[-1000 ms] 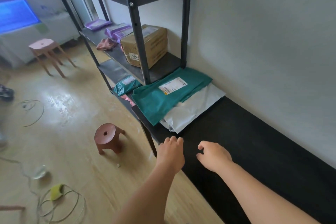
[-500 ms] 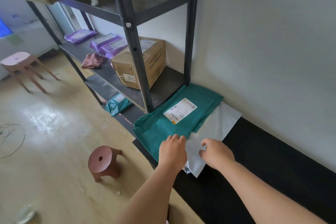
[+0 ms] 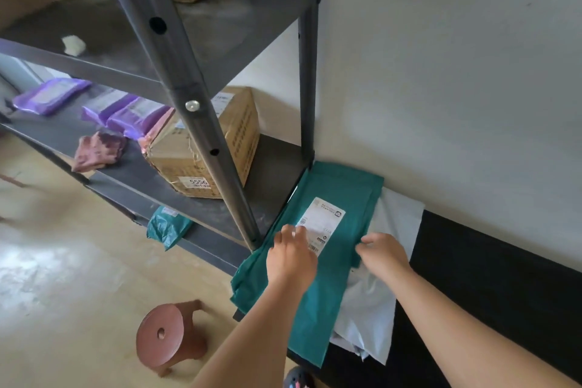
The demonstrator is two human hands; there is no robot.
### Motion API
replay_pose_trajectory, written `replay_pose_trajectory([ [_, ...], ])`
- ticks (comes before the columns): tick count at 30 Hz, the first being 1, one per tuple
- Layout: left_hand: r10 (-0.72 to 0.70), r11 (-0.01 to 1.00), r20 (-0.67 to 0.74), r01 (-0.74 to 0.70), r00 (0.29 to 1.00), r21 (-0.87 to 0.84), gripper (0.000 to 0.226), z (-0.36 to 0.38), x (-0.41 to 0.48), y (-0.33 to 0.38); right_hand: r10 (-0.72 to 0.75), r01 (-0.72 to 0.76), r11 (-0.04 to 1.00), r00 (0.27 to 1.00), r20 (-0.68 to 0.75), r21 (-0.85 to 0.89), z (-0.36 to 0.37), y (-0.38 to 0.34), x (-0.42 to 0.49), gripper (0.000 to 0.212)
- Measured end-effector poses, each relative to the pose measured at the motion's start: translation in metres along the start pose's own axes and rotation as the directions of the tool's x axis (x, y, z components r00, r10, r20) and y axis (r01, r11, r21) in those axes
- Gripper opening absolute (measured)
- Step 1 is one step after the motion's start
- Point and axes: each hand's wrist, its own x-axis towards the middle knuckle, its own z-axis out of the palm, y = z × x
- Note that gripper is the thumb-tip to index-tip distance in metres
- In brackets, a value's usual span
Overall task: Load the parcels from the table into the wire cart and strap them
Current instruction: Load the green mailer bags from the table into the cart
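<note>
Left hand (image 3: 291, 257), right hand (image 3: 382, 253) advanced palm-down onto parcel (image 3: 327, 302).

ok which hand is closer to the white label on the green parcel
Left. The left hand has fingertips on the lower left corner of the label. The right hand is off to the label's right, at the right edge of the green parcel.
</note>
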Motion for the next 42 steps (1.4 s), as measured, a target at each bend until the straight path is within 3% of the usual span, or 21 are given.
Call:
replay_pose_trajectory([
  [5, 0.018, 1.000, 0.019, -0.019, 1.000, 0.014, 0.047, 0.003, 0.012, -0.012, 0.074, -0.080, 0.974, 0.997, 0.033, 0.214, 0.011, -0.003, 0.010, 0.026],
  [8, 0.044, 0.998, 0.015, -0.044, 0.999, 0.035, 0.048, 0.004, 0.016, -0.016, 0.130, -0.153, 0.902, 0.988, 0.086, 0.405, 0.017, -0.010, 0.014, 0.012],
  [14, 0.070, 0.998, -0.030, -0.070, 0.997, 0.006, 0.047, 0.005, 0.019, -0.026, 0.161, -0.208, 0.715, 0.978, 0.132, 0.668, 0.023, -0.022, 0.015, 0.010],
  [29, 0.151, 0.975, -0.168, -0.175, 0.974, -0.139, 0.046, 0.012, 0.021, -0.031, 0.163, -0.208, 0.663, 0.978, 0.132, 0.719, 0.033, -0.017, 0.008, 0.012],
  [33, 0.108, 0.956, -0.229, -0.164, 0.967, -0.244, 0.045, 0.006, 0.025, -0.013, 0.167, -0.208, 0.624, 0.977, 0.132, 0.753, 0.021, -0.004, 0.006, 0.017],
  [42, 0.009, 0.935, -0.106, -0.046, 0.994, -0.351, 0.053, 0.015, 0.010, 0.049, 0.237, -0.198, 0.536, 0.968, 0.079, 0.820, -0.021, 0.054, -0.017, 0.023],
])
